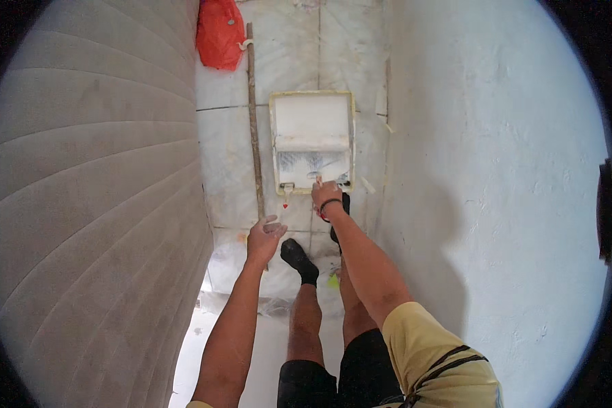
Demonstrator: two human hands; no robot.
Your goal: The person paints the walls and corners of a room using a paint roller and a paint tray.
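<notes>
A shallow rectangular paint tray (273, 129) with yellowish edges lies on the floor ahead of me. White paint coats its far part, and its near part is streaked grey and white. At its near right edge my right hand (327, 196) is closed, fingers bent over the rim; what they hold is too small to make out. A small brush-like tool (287, 193) with a red tip rests at the tray's near left edge. My left hand (267, 237) hangs nearer to me, fingers apart and smeared white, with nothing in it.
A long thin stick (253, 129) lies left of the tray beside a red plastic bag (220, 37). Stained sheeting (357, 41) covers the floor. A padded grey-beige panel (95, 190) rises at left, a pale wall (517, 170) at right. My sock-covered foot (298, 258) stands close by.
</notes>
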